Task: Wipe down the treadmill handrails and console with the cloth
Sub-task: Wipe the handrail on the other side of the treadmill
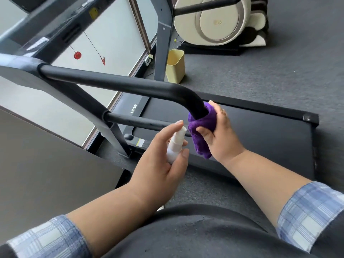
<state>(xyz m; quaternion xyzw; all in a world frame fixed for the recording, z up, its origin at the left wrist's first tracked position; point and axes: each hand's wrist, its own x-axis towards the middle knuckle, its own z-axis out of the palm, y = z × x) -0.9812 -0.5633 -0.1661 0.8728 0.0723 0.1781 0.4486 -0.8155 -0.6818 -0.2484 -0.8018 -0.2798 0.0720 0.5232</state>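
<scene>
A black padded handrail (115,83) runs from the treadmill console (16,75) at the left and bends down at its near end. My right hand (218,135) grips a purple cloth (200,127) wrapped round that bent end. My left hand (160,161) holds a small white spray bottle (176,146) just left of the cloth, its forefinger on the nozzle top. A second, lower black rail (139,122) passes behind the bottle.
The treadmill belt (260,138) lies below my hands on grey carpet. A yellow bin (175,67) stands by the treadmill upright. A cream exercise machine (217,21) sits at the back. A red safety key (77,55) and clip (103,60) hang from the console.
</scene>
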